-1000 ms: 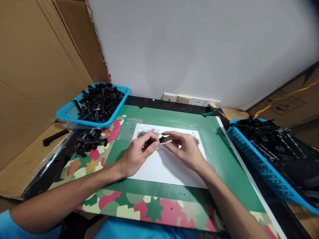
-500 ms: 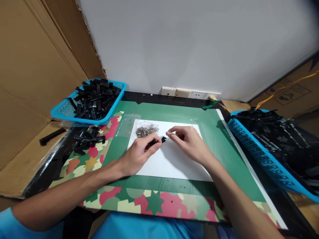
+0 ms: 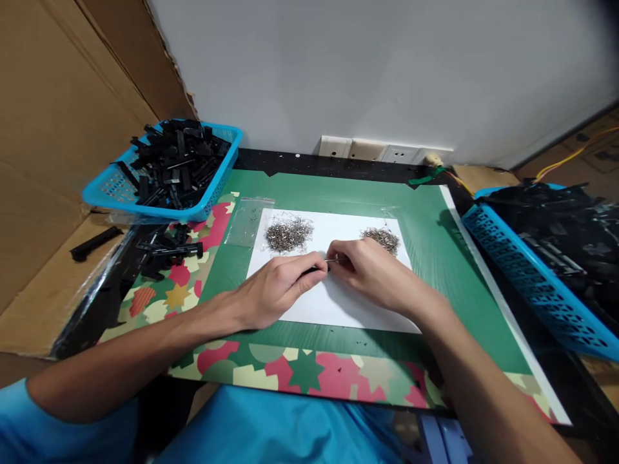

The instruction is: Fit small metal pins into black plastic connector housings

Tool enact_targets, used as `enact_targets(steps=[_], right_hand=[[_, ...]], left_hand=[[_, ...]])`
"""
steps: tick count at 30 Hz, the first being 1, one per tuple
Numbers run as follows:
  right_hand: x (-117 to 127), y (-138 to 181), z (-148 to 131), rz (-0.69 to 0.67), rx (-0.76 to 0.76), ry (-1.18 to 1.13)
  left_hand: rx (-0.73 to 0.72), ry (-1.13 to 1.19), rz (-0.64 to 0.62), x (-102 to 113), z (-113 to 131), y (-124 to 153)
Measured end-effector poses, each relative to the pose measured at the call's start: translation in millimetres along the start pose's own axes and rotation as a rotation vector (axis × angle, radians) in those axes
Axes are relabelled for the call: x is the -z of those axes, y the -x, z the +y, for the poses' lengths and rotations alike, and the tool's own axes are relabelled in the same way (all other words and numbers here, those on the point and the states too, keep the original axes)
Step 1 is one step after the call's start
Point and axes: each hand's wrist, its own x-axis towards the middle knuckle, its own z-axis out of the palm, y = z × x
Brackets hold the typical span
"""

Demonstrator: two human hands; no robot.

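Over the white sheet, my left hand is closed on a small black plastic part, mostly hidden by the fingers. My right hand pinches a thin metal piece right at the end of that part. The fingertips of both hands almost meet. Beyond my left hand lies a heap of small metal pieces. A second metal heap sits just behind my right hand, which partly covers it.
A blue basket full of black plastic parts stands at back left, with several loose black parts before it. Another blue basket of black parts stands at right. A clear plastic bag lies on the green mat.
My right hand has brought the metal piece up against the black part in my left hand. The metal heap behind my right hand has come into view. The camera has tilted slightly.
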Motion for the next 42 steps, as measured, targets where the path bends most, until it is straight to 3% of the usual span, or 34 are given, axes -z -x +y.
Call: enact_targets(steps=[19,25,29,37,42], right_hand=[[10,0,-2,-0.123,-0.001,-0.08],[15,2,-5,-0.139,-0.024,-0.035],[19,3,-3,-0.076,-0.024,-0.007],[8,0,2,0.229,-0.109,-0.187],[-2,-5,1,0.213,-0.205,-0.307]], left_hand=[[-0.017,-0.003,-0.05,1,1,1],[0.086,-0.006,-0.117,4,4,2],[0.118,0.008,-0.13,5,6,1],[0.185,0.021,-0.033,-1,4,0],[0.212,-0.049,0.011,-2,1,0]])
